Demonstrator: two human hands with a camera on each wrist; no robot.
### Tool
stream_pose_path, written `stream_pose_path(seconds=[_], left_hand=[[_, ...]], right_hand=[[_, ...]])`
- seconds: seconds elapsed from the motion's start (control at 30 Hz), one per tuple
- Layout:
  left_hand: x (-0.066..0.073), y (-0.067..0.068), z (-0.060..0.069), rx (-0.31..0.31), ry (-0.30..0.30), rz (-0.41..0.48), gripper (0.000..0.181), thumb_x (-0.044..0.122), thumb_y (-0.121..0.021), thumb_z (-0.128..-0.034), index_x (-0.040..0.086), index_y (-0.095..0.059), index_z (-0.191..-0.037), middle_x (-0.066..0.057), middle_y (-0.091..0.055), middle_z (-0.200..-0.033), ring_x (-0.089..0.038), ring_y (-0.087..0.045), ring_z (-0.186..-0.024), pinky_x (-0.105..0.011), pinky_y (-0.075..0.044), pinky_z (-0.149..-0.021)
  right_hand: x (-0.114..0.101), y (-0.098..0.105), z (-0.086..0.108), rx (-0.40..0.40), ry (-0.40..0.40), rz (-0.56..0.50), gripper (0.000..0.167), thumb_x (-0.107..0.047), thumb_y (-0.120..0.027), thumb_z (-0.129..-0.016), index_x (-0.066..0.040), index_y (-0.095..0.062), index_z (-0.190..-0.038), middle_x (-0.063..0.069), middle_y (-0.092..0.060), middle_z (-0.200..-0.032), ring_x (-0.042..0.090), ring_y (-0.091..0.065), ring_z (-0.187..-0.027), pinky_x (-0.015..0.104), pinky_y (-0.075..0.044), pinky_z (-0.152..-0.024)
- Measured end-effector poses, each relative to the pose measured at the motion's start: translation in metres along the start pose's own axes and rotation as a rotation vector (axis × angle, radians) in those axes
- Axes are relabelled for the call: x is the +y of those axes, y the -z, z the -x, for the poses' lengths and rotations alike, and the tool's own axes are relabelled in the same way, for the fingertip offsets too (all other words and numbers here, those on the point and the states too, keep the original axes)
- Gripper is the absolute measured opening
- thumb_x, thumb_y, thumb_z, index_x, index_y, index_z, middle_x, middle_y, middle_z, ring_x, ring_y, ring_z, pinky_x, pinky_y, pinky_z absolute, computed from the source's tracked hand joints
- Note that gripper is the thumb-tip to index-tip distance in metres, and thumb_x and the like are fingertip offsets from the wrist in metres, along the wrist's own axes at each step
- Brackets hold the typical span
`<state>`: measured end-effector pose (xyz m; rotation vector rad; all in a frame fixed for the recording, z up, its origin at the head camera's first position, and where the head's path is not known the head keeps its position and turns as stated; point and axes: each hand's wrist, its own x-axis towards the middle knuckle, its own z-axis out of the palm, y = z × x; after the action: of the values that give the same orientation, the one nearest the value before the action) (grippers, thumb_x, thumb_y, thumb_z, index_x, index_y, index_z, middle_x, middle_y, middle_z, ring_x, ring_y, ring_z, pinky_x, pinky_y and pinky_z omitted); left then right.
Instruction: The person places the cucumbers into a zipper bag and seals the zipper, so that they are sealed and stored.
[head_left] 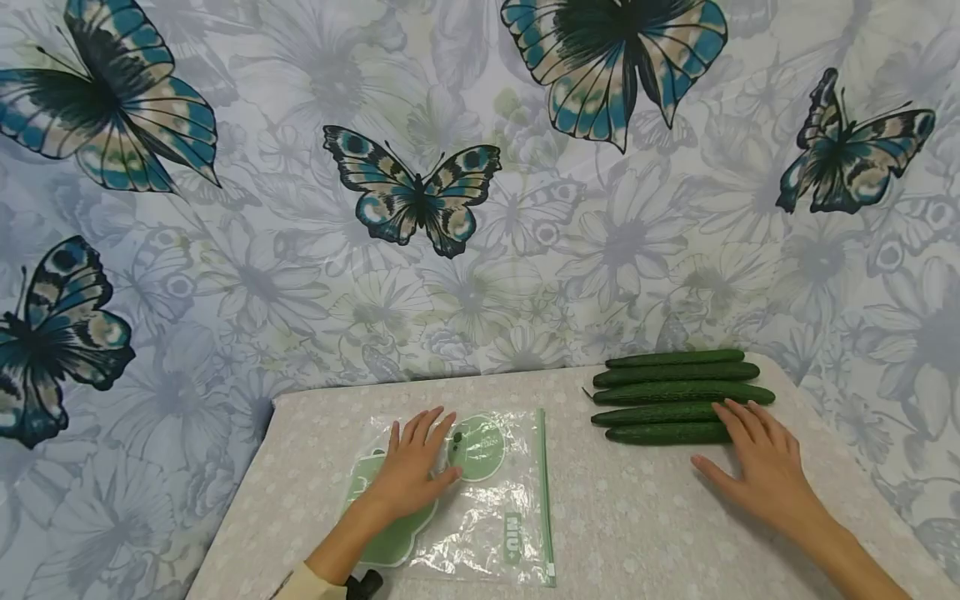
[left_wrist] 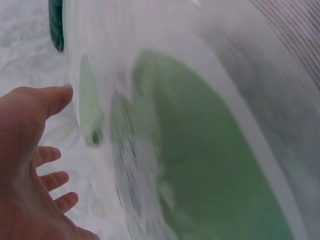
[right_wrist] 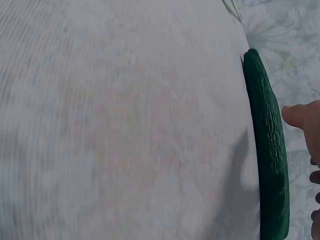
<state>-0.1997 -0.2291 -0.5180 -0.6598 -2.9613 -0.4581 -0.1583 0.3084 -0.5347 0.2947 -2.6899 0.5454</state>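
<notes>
A clear zip bag (head_left: 521, 475) with green printed shapes lies flat on the table. My left hand (head_left: 411, 475) is over its left half, fingers spread; in the left wrist view the bag's green print (left_wrist: 210, 150) is beside the thumb. Several dark green cucumbers (head_left: 675, 392) lie side by side at the table's back right. Over the right ends of the nearest ones is my right hand (head_left: 768, 475), its fingers extended and thumb apart. The right wrist view has one cucumber (right_wrist: 270, 145) close to that thumb; whether the fingertips touch it, I cannot tell.
A pale floral cloth covers the table (head_left: 630, 517). Behind it hangs a backdrop (head_left: 480, 308) printed with flowers and large butterflies. A strip of tablecloth separates the bag's green zip edge (head_left: 546, 492) from the cucumbers.
</notes>
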Motion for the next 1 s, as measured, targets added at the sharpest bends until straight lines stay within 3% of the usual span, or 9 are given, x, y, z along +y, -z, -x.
stream_pose_path(seconds=[0.1,0.2,0.37,0.63,1.0], left_hand=[[0.009,-0.002,-0.005,-0.015,-0.028,0.014,0.082,0.044,-0.075,-0.1004,0.018,-0.037,-0.169,-0.015,-0.035,-0.173,-0.045,-0.035,-0.158,-0.082,-0.024,-0.123],[0.019,-0.003,-0.01,-0.025,-0.062,0.017,0.078,0.045,-0.073,-0.102,0.02,-0.039,-0.168,-0.013,-0.038,-0.172,-0.042,-0.039,-0.156,-0.075,-0.031,-0.124],[0.035,-0.006,-0.02,-0.032,-0.12,0.002,0.072,0.045,-0.071,-0.1033,0.02,-0.044,-0.165,-0.01,-0.046,-0.167,-0.039,-0.047,-0.152,-0.067,-0.041,-0.12],[0.058,-0.016,-0.031,-0.07,-0.18,0.029,0.062,0.039,-0.072,-0.1034,0.02,-0.052,-0.159,-0.01,-0.052,-0.161,-0.039,-0.045,-0.152,-0.069,-0.04,-0.119],[0.08,-0.03,-0.041,-0.104,-0.223,0.011,0.049,0.042,-0.071,-0.1036,0.025,-0.062,-0.149,-0.004,-0.057,-0.153,-0.028,-0.051,-0.143,-0.061,-0.045,-0.113]], right_hand=[[-0.011,-0.004,-0.005,0.073,0.065,-0.046,0.072,-0.036,-0.088,-0.087,-0.005,-0.061,-0.145,0.026,-0.056,-0.148,0.053,-0.041,-0.138,0.076,-0.032,-0.099],[-0.024,-0.01,-0.01,0.11,0.125,-0.098,0.056,-0.025,-0.092,-0.082,-0.006,-0.071,-0.131,0.02,-0.065,-0.135,0.044,-0.048,-0.122,0.065,-0.038,-0.094],[-0.046,-0.024,-0.017,0.115,0.165,-0.151,0.044,-0.018,-0.094,-0.08,-0.011,-0.077,-0.12,0.009,-0.07,-0.12,0.022,-0.044,-0.105,0.045,-0.038,-0.086],[-0.069,-0.044,-0.023,0.053,0.204,-0.223,0.045,-0.017,-0.091,-0.085,-0.01,-0.074,-0.127,0.002,-0.072,-0.115,0.009,-0.041,-0.102,0.038,-0.044,-0.081],[-0.096,-0.063,-0.029,-0.103,0.173,-0.393,0.045,-0.021,-0.084,-0.095,-0.008,-0.07,-0.136,-0.001,-0.071,-0.11,0.018,-0.059,-0.099,0.027,-0.051,-0.078]])
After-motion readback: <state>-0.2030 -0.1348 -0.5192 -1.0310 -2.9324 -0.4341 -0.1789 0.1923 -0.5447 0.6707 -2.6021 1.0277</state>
